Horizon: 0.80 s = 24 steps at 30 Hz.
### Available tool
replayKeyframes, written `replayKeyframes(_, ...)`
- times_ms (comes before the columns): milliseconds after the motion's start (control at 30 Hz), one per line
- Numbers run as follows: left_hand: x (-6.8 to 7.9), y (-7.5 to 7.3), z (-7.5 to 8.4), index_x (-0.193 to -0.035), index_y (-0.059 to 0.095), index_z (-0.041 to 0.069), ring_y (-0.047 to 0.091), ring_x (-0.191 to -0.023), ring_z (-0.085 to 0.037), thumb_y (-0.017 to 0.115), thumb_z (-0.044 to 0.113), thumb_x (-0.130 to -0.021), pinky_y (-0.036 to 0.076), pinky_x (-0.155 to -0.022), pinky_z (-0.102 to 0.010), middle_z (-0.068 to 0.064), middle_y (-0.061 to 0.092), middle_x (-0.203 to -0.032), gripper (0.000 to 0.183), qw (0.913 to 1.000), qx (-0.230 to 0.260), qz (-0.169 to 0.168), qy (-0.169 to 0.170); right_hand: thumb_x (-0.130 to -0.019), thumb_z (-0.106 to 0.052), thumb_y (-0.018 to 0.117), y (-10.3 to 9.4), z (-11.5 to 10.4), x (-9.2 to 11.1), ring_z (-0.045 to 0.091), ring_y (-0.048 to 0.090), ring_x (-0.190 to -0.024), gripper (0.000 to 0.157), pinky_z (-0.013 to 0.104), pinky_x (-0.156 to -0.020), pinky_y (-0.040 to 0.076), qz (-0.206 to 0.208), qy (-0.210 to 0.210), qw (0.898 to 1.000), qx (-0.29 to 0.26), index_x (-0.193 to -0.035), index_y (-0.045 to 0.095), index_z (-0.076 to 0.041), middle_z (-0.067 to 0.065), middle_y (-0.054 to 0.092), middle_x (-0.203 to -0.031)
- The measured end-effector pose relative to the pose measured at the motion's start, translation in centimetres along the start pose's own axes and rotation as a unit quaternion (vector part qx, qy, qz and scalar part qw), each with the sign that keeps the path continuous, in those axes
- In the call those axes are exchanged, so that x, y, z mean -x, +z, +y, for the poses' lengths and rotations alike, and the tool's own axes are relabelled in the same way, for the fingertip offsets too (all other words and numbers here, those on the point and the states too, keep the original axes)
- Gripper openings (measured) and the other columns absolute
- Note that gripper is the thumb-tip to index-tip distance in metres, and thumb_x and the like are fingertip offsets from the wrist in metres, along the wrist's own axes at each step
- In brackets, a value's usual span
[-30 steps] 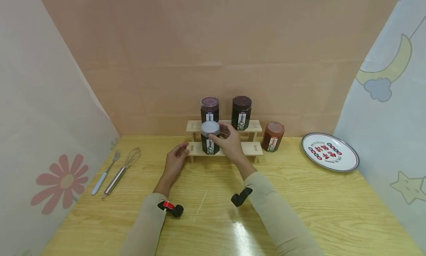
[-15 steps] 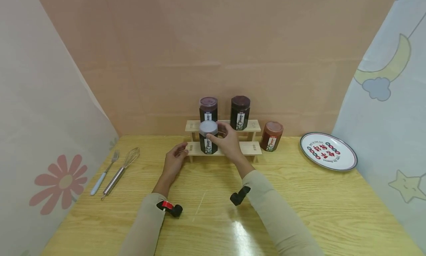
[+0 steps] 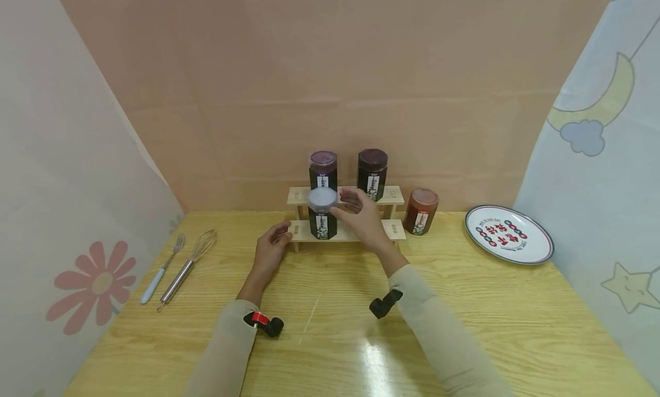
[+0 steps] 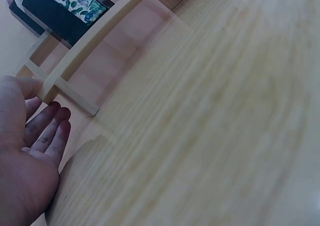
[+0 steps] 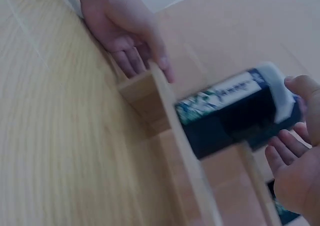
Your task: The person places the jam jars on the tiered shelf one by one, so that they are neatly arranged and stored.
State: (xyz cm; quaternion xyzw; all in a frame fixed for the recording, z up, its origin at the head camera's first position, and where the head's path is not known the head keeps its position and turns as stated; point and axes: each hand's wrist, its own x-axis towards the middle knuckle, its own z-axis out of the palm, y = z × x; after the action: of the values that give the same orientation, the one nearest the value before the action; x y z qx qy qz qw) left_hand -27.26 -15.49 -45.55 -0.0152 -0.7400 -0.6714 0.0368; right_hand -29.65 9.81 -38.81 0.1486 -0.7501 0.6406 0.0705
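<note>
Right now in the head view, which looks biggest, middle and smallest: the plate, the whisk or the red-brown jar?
1. Plate, clearly largest.
2. Whisk, long but thin.
3. Red-brown jar, shorter than the whisk, though its bulk makes these two hard to rank.

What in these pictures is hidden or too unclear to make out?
- Jar labels: too small in the head view, blurred in the right wrist view.
- Right hand: it is at the jar's lid, but whether it touches is unclear in both views.
- Plate writing: too small in the head view.
- Left hand: its fingertips lie behind the rack in the right wrist view.
</note>
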Motion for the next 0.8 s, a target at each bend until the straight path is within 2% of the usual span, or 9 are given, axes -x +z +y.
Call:
replayKeyframes(167,-0.1,0.0,0.0,-0.145,0.056,0.000,0.055,-0.138,-0.031,0.060,0.010,-0.104,0.049,-0.092,-0.008,-0.019,0.056,-0.150,0.042,1.0000,-0.002,0.003,-0.003,-0.093,-0.014,0.078,-3.2,-1.1,0.4,0.040,0.054,-0.137,0.057,0.045,-0.118,0.045,0.005,-0.010,1.000,0.003,-0.143,0.053,0.000,0.025,0.057,-0.144)
replayKeyframes(433,0.1,-0.1,0.2,-0.146,0.056,0.001,0.055,-0.139,-0.031,0.060,0.010,-0.104,0.049,-0.093,-0.008,-0.019,0.056,-0.150,0.043,0.9999,-0.007,-0.001,-0.010,-0.096,-0.020,0.075,-9.1,-1.8,0.9,0.033,0.052,-0.141,0.060,0.045,-0.123,0.039,0.019,-0.011,0.999,0.042,-0.147,0.049,-0.002,0.020,0.055,-0.148)
replayKeyframes(500,0.1,-0.2,0.1,-0.146,0.055,0.000,0.055,-0.138,-0.032,0.059,0.010,-0.104,0.049,-0.092,-0.008,-0.019,0.056,-0.150,0.043,0.9999,-0.010,0.000,-0.009,-0.097,-0.021,0.073,-10.3,-1.8,0.9,0.033,0.052,-0.141,0.059,0.040,-0.121,0.041,0.032,-0.013,0.998,0.058,-0.148,0.049,-0.002,0.020,0.055,-0.148)
replayKeyframes(633,-0.7,-0.4,-1.4,-0.147,0.055,0.002,0.054,-0.139,-0.031,0.059,0.011,-0.105,0.048,-0.092,-0.007,-0.019,0.055,-0.151,0.043,0.9999,-0.003,0.005,-0.009,-0.098,-0.024,0.072,-12.8,-1.8,0.5,0.034,0.052,-0.139,0.059,0.028,-0.115,0.047,0.063,-0.013,0.995,0.075,-0.149,0.049,-0.004,0.016,0.056,-0.147)
replayKeyframes(733,-1.5,-0.5,-2.8,-0.147,0.056,0.004,0.053,-0.140,-0.029,0.060,0.012,-0.105,0.047,-0.093,-0.006,-0.017,0.055,-0.152,0.043,0.9999,0.003,0.010,-0.008,-0.098,-0.026,0.072,-14.4,-1.6,0.4,0.031,0.051,-0.139,0.061,0.018,-0.110,0.047,0.078,-0.004,0.994,0.078,-0.150,0.047,-0.004,0.006,0.057,-0.143)
replayKeyframes(800,-1.5,-0.5,-3.1,-0.146,0.057,0.006,0.054,-0.140,-0.028,0.061,0.014,-0.105,0.047,-0.093,-0.006,-0.016,0.056,-0.151,0.042,0.9999,0.003,0.015,-0.001,-0.099,-0.027,0.071,-15.3,-1.6,0.4,0.027,0.051,-0.137,0.063,0.013,-0.106,0.046,0.084,0.004,0.993,0.079,-0.151,0.046,-0.003,-0.001,0.057,-0.139)
